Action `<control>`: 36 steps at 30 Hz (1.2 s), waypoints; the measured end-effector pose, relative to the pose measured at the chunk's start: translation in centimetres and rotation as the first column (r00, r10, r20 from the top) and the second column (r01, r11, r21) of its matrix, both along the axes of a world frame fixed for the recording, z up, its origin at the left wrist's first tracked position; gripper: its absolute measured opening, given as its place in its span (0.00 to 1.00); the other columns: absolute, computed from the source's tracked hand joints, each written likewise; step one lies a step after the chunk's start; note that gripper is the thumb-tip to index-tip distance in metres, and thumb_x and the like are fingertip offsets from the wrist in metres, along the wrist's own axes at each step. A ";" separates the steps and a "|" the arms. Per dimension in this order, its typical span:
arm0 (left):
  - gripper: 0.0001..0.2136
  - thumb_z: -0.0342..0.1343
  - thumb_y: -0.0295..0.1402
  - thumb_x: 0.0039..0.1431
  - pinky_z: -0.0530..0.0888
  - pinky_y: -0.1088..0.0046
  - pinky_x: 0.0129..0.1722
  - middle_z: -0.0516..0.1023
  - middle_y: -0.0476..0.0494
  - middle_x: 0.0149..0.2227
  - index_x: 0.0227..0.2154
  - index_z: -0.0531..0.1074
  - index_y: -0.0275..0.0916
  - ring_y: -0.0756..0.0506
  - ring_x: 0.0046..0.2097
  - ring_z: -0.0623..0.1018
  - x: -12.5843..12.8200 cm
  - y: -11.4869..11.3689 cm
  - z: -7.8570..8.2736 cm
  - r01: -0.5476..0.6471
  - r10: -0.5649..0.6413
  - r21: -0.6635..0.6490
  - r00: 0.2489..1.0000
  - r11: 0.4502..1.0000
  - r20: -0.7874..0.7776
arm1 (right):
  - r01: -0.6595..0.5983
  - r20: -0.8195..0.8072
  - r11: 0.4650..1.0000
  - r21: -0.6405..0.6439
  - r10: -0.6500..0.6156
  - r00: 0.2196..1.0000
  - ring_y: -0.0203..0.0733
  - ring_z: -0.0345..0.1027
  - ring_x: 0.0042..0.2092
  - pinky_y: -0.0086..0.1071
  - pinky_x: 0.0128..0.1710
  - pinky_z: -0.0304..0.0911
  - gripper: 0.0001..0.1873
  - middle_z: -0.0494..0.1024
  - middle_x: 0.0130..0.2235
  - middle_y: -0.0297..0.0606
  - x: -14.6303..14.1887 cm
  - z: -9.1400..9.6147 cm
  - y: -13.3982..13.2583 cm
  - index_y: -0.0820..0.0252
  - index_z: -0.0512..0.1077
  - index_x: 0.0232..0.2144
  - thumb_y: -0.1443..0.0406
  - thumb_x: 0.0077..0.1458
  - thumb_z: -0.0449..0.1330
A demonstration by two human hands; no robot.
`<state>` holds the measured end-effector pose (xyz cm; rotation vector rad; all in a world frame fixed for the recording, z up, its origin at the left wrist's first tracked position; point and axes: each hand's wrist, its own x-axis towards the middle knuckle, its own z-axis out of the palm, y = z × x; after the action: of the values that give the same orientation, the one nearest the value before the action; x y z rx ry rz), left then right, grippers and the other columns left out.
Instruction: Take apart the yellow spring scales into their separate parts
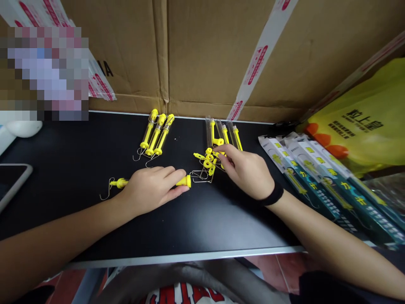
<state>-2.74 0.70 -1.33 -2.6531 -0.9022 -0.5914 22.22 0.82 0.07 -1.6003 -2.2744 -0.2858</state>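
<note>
My left hand (155, 190) is wrapped round a yellow tubular spring scale (120, 183) lying across the front of the table. The scale's wire hook sticks out on the left, and a yellow end cap shows past my fingertips on the right. My right hand (247, 171) reaches into a pile of small yellow plastic parts (208, 161). Its thumb and index finger are bent close together there; whatever they pinch is too small to make out. Bent wire hooks (202, 176) lie at the near side of the pile.
Behind my left hand, three spring scales (156, 137) with hooks lie side by side. Clear tubes with yellow inner rods (225, 134) lie behind the pile. Printed packages (316, 177) and a yellow bag (357, 118) fill the right; a phone (14, 181) is left. Cardboard (196, 55) walls the back.
</note>
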 end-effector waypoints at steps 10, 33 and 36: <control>0.12 0.45 0.41 0.63 0.65 0.76 0.27 0.75 0.51 0.31 0.37 0.68 0.39 0.51 0.31 0.76 0.1 -0.2 0.1 -0.006 0.006 -0.042 1.000 0.999 -0.004 | -0.171 -0.050 0.979 -0.109 0.166 0.985 0.40 0.72 0.39 0.30 0.36 0.63 0.10 0.78 0.40 0.36 0.1 -0.7 0.7 0.56 0.72 0.40 0.63 0.60 0.52; 0.11 0.45 0.37 0.63 0.68 0.74 0.35 0.72 0.48 0.32 0.39 0.67 0.37 0.48 0.36 0.72 0.2 -0.6 0.0 0.129 -0.124 -0.172 0.992 0.977 0.035 | -0.498 -0.236 0.857 -0.131 0.461 0.856 0.43 0.64 0.37 0.37 0.39 0.60 0.18 0.72 0.37 0.42 -3.1 -0.7 -3.0 0.61 0.65 0.42 0.54 0.55 0.56; 0.10 0.44 0.36 0.63 0.67 0.74 0.34 0.71 0.48 0.32 0.39 0.67 0.37 0.48 0.35 0.71 0.4 -0.6 0.0 0.151 -0.149 -0.157 0.989 0.976 0.026 | -0.501 -0.287 0.855 -0.136 0.450 0.846 0.41 0.62 0.35 0.35 0.37 0.59 0.17 0.71 0.32 0.39 -3.1 -1.1 -2.7 0.60 0.65 0.39 0.53 0.55 0.56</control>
<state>-2.34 0.06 -1.30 -2.8830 -0.7877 -0.5957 19.07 -1.90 -1.04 -1.0162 -2.4622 0.2726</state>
